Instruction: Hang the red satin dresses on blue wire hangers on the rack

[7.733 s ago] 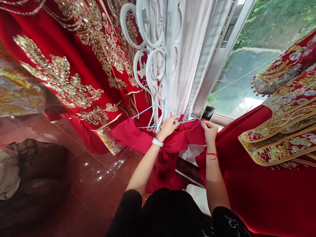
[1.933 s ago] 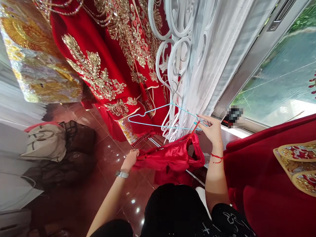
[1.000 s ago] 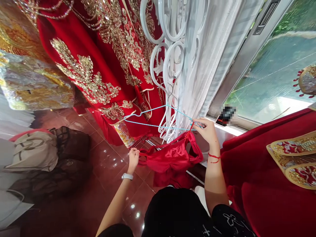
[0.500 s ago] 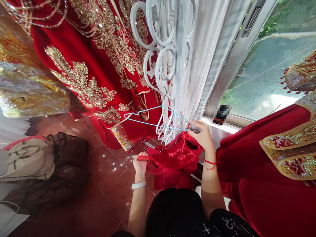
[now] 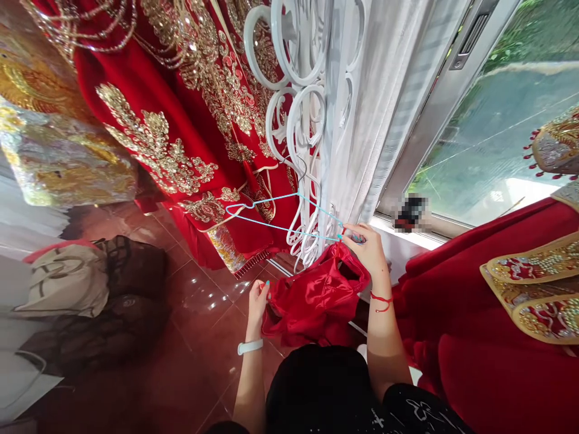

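Note:
A thin light-blue wire hanger (image 5: pixel 271 218) hangs by its hook from a white scrolled metal rack (image 5: pixel 298 120). My right hand (image 5: pixel 370 253) pinches the hanger's right end together with a thin strap of a shiny red satin garment (image 5: pixel 316 295). The garment droops in a bunch below the hanger. My left hand (image 5: pixel 257 301) grips the garment's left edge, fingers closed on the cloth, a white band on the wrist.
Red gowns with gold embroidery (image 5: pixel 181 120) hang at the left and lie at the right (image 5: pixel 497 313). A white curtain (image 5: pixel 375 108) and a window (image 5: pixel 497 132) are behind. Dark bags (image 5: pixel 113 301) sit on the red tiled floor (image 5: pixel 199 337).
My left hand has pulled in from the far left towards the garment's bunched edge and regripped it. My right hand stays at the hanger's right end.

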Demonstrator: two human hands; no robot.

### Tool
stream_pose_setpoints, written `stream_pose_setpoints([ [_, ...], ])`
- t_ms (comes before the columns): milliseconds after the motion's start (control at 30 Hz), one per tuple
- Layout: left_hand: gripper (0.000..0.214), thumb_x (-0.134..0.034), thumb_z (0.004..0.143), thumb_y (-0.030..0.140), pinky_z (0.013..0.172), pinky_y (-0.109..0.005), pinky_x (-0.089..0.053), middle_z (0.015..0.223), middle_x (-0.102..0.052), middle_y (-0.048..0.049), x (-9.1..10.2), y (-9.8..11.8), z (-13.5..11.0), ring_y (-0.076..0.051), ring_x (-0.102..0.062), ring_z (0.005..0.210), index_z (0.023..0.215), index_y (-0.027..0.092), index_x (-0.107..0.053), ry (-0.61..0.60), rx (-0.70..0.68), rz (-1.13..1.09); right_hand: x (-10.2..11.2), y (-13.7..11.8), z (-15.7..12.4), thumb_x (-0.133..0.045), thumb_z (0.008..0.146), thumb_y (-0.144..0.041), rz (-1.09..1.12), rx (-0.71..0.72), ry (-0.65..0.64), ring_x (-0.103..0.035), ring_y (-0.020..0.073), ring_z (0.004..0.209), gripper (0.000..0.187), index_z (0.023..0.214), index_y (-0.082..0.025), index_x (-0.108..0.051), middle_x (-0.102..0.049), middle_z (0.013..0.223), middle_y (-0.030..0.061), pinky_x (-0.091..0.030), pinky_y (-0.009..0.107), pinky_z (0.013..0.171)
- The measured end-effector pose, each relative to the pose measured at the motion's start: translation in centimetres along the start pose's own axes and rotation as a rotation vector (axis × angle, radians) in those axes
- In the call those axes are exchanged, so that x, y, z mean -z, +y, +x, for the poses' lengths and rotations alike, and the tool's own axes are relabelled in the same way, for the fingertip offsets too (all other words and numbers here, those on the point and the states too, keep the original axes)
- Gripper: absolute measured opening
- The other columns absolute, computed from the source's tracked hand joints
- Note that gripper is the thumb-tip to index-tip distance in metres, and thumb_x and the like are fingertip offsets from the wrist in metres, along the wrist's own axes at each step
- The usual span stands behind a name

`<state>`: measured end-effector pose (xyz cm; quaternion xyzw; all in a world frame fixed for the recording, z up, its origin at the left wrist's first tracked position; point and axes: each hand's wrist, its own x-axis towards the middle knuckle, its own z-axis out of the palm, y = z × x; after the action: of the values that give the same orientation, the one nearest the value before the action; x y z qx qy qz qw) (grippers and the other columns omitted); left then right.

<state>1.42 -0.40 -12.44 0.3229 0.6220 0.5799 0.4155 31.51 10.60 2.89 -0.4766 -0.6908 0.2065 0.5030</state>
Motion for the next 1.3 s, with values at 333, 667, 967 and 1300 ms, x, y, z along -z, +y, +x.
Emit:
stream_pose_setpoints([
  [333,0.044,-0.073,0.075,0.043,0.045,-0.021,-0.043,0.121,-0.073,-0.0049,3.1,6.1,2.0,-0.006,-0.057,0.049,0.09,0.026,-0.035,0.021,-0.114,-0.238,1.4,1.2,3.3,-0.065,0.091,-0.04,-0.217,0.178,0.158,-0.053,0.0234,0.078,0.023,0.081,-0.024,-0.077,-0.061,0.073,0.0038,-0.04,0.037,0.077],
  [667,0.074,-0.089,0.068,0.029,0.071,-0.026,-0.059,0.1,-0.074,-0.0043,1.6,16.9,5.5,-0.015,-0.073,0.076,0.128,0.026,-0.046,-0.077,-0.526,-0.004,5.5,1.7,7.2,-0.068,0.091,-0.04,-0.283,0.287,0.027,-0.051,0.023,0.08,0.022,0.079,-0.024,-0.075,-0.059,0.073,0.0037,-0.034,0.037,0.077],
  [967,0.063,-0.073,0.085,0.034,0.106,-0.041,-0.052,0.118,-0.073,-0.0078,-1.4,20.0,5.7,-0.019,-0.07,0.101,0.142,0.024,-0.048,-0.279,-0.695,0.403,4.4,2.3,7.2,-0.062,0.095,-0.046,-0.321,0.311,0.061,-0.051,0.0225,0.08,0.031,0.079,-0.023,-0.074,-0.06,0.074,0.0034,-0.033,0.036,0.076],
  [1300,0.047,-0.063,0.076,0.019,0.095,-0.039,-0.052,0.097,-0.069,-0.003,-2.1,20.7,5.3,-0.022,-0.066,0.095,0.123,0.022,-0.06,-0.303,-0.775,0.762,-1.3,1.1,5.0,-0.064,0.088,-0.034,-0.341,0.211,0.409,-0.056,0.0308,0.111,0.02,0.102,-0.024,-0.073,-0.062,0.113,0.0098,-0.036,0.052,0.103],
])
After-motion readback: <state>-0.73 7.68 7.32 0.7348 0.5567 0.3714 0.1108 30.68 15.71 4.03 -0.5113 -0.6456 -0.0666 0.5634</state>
